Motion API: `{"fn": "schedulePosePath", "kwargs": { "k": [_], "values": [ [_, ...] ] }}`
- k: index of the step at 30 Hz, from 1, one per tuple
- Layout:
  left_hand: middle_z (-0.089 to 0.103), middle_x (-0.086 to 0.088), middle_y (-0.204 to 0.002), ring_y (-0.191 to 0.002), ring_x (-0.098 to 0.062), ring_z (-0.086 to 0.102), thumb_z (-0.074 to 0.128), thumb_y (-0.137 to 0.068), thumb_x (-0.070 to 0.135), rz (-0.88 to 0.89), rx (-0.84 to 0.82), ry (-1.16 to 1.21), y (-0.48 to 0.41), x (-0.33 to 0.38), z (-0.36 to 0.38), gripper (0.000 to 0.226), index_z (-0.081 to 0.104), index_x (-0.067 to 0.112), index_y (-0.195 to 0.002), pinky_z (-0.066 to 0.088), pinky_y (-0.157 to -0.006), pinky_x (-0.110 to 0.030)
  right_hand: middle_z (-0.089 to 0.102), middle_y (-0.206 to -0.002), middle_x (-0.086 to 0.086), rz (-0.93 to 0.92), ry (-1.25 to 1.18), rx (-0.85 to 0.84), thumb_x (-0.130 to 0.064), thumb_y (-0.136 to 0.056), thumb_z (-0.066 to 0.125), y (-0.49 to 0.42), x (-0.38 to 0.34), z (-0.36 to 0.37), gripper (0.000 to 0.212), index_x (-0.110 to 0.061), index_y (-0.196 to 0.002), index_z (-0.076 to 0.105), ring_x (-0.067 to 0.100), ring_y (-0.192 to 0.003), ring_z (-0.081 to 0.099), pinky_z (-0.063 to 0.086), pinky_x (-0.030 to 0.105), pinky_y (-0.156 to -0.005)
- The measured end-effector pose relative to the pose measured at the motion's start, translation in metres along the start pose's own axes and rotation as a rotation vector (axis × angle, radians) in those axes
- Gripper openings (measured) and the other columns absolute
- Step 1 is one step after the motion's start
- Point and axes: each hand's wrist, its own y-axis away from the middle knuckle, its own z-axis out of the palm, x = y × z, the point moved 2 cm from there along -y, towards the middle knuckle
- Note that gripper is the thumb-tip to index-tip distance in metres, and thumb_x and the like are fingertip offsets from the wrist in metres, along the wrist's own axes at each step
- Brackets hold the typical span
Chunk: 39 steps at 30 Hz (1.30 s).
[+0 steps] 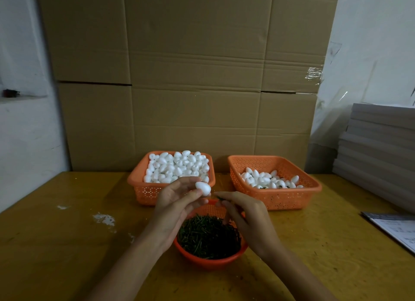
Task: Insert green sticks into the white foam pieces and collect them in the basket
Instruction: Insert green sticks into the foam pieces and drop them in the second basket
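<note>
Backing the tabletop (56, 244) along its far edge: cardboard sheets (197, 76), upright, closing off the whole rear.
Far right corner: stack of grey boards (379, 148), tiered, reaching in over that side.
Right edge, nearer: printed paper (395, 229), lying flat, partly out of frame.
Left half: white crumbs (104, 218), in scattered patches.

Room: yellow surface shows along the left edge and along the near edge on both sides of the forearms. A narrow gap parts the two far baskets. The right one stands well apart from the printed paper.

Containers:
- Left basket (143, 191), orange, perforated, by the far edge left of centre, heaped above its rim with plain foam pieces (177, 168).
- Right basket (280, 197), same kind, by the far edge right of centre, holding a shallow second lot of foam pieces (269, 180) with dark green showing among them.
- Round bowl (208, 261), orange, centre, toward the near edge, filled with loose green sticks (208, 238). Its far rim is partly hidden by the hands.

Hands:
- Left hand (175, 202), raised in front of the left basket, thumb and fingers clamped on one egg-shaped foam piece (203, 188).
- Right hand (247, 215), just beside it above the bowl, fingers curled, pinching a single green stick (219, 198) aimed at that piece. Whether the stick touches the foam cannot be told.
</note>
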Motion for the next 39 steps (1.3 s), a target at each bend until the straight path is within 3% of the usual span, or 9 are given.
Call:
{"fn": "schedulePosePath", "kwargs": {
  "k": [6,12,18,25,39],
  "values": [
    [0.074,-0.02,-0.12,-0.11,-0.034,0.074,0.079,-0.081,0.008,0.0,0.003,0.021,-0.0001,0.0007,0.0006,0.032,0.078,0.012,-0.112,0.062,-0.084,-0.033,0.074,-0.098,-0.016,0.007,-0.057,0.076,-0.028,-0.101,0.067,0.001,0.0004,-0.0017,0.013,-0.026,-0.113,0.066,0.006,-0.071,0.074,0.061,0.032,-0.066],
    [0.074,-0.021,-0.121,-0.114,-0.032,0.073,0.085,-0.076,0.011,0.018,-0.042,0.009,0.0005,0.0017,0.0008,0.029,0.08,0.011,-0.104,0.061,-0.086,-0.032,0.074,-0.092,-0.016,-0.036,-0.073,0.154,-0.026,-0.096,0.072,0.0014,-0.0052,-0.0054,0.01,-0.02,-0.105,0.074,0.006,-0.074,0.073,0.061,0.032,-0.066],
    [0.075,-0.021,-0.12,-0.112,-0.033,0.074,0.075,-0.081,0.001,0.023,-0.046,0.031,0.0,0.0014,0.0005,0.023,0.081,0.012,-0.1,0.062,-0.085,-0.032,0.078,-0.099,-0.014,-0.057,-0.027,0.209,-0.015,-0.094,0.073,0.0007,-0.0077,-0.0093,0.018,-0.016,-0.11,0.079,0.001,-0.087,0.074,0.062,0.027,-0.073],
    [0.074,-0.022,-0.122,-0.115,-0.035,0.073,0.074,-0.082,0.0,0.022,-0.063,0.027,0.0002,0.0019,0.0004,0.022,0.076,0.006,-0.103,0.063,-0.085,-0.034,0.075,-0.093,-0.013,-0.045,-0.067,0.182,-0.022,-0.096,0.069,0.0002,-0.0073,-0.0072,0.015,-0.011,-0.105,0.073,0.001,-0.084,0.074,0.062,0.029,-0.072],
    [0.077,-0.014,-0.118,-0.117,-0.027,0.073,0.071,-0.09,-0.005,0.014,-0.091,-0.129,0.0028,0.0017,0.0056,0.026,0.081,0.017,-0.098,0.062,-0.086,-0.031,0.075,-0.092,-0.011,-0.048,-0.08,0.187,-0.026,-0.096,0.069,0.0009,-0.0068,-0.006,0.016,-0.011,-0.1,0.067,0.004,-0.083,0.075,0.063,0.033,-0.07]
  ]
}}
